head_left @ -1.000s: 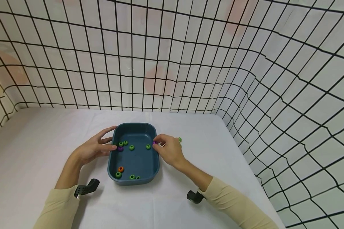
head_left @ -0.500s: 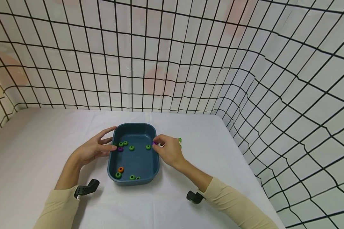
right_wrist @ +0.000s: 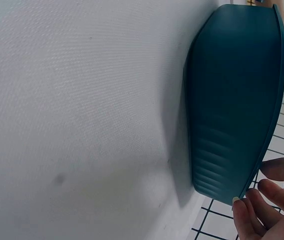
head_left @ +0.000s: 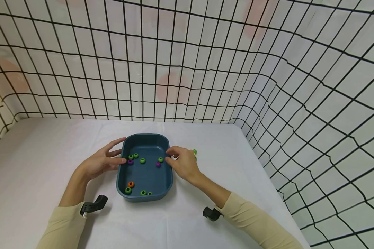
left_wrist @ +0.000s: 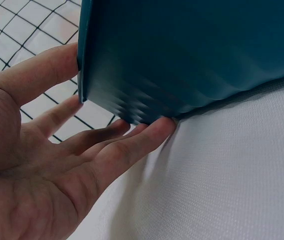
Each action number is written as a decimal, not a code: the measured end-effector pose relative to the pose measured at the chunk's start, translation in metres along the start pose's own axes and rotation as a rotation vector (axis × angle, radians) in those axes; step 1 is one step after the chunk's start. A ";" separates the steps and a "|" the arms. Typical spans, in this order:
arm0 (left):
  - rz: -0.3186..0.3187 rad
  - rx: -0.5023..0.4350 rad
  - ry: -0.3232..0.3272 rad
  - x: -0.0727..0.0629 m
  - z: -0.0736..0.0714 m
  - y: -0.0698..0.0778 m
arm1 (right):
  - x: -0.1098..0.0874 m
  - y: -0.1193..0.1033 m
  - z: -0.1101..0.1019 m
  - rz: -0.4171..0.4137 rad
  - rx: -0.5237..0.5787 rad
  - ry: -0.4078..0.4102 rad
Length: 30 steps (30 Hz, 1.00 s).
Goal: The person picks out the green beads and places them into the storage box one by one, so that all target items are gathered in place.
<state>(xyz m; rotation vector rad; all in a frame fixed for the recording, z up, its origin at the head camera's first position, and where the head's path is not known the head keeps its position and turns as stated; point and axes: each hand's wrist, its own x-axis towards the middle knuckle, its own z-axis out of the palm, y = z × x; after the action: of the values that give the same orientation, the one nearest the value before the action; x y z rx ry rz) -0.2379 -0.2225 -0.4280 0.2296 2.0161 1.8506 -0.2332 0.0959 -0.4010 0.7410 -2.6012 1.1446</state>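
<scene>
A dark teal tray [head_left: 150,176] lies between both hands. Inside it are several green beads [head_left: 142,160], an orange bead [head_left: 131,184], one purple bead [head_left: 130,162] near the left wall and another purple bead [head_left: 158,164] near the right wall. The left hand [head_left: 101,162] rests against the tray's left side; in the left wrist view its thumb touches the rim and other fingertips touch the outer wall lower down. At the right rim is the right hand [head_left: 184,164], thumb and index finger parted, no bead visible between them. Its other fingertips are by the rim in the right wrist view.
Green beads [head_left: 195,151] lie on the white cloth [head_left: 218,148] just beyond the right hand, partly hidden by it. Black wire mesh [head_left: 143,69] stands behind and to the right. Each sleeve carries a small black wrist device [head_left: 95,204].
The purple bead pinched in the right hand at the tray's right rim has been let go and now lies inside the tray. The left hand stays in place.
</scene>
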 end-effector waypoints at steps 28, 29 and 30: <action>-0.001 0.022 0.010 0.000 0.001 0.000 | -0.009 0.048 -0.028 0.149 -0.120 0.054; -0.002 0.023 0.010 0.000 0.001 0.000 | -0.010 0.050 -0.029 0.160 -0.127 0.044; -0.001 0.024 0.010 0.000 0.001 0.000 | -0.010 0.052 -0.030 0.167 -0.135 0.038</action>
<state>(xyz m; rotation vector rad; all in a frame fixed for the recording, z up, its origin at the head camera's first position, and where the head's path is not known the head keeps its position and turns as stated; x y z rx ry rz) -0.2371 -0.2215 -0.4283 0.2259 2.0456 1.8316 -0.2520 0.1512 -0.4174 0.4785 -2.7179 1.0011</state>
